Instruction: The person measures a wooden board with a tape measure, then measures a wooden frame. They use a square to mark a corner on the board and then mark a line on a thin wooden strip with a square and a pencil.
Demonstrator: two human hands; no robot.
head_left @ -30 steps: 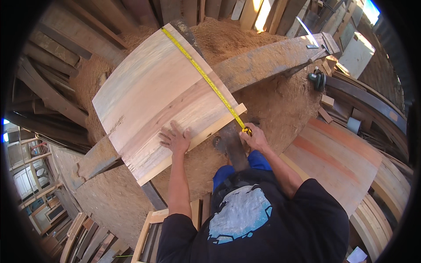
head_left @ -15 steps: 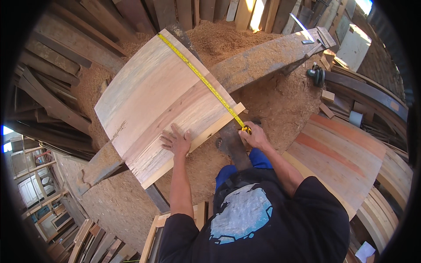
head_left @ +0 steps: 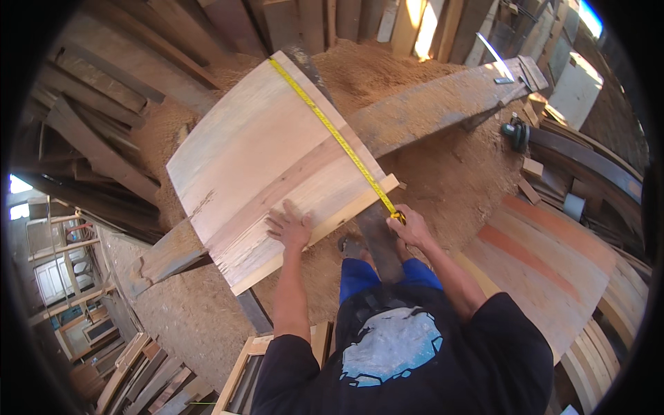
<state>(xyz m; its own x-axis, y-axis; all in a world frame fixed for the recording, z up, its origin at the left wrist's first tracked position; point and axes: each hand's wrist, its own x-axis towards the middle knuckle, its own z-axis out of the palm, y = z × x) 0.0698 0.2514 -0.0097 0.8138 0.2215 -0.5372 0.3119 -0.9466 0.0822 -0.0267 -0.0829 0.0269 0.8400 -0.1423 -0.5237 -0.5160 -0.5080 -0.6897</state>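
Yellow tape point(head_left: 337, 134) across wooden panel point(head_left: 268, 166)

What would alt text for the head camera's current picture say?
A person's right hand holds a yellow tape measure stretched along one side of a wooden panel, while the left hand rests spread on the panel. The panel lies over a dusty plank.

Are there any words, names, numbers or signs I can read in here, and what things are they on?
No, none can be read clearly.
Yellow tape measure: tiny marks along its blade, too small to read.
Black shirt: a big white-and-blue print, with no words I can read.
Green tool: too small to tell whether it has a label.
Wooden panel: no writing I can make out.
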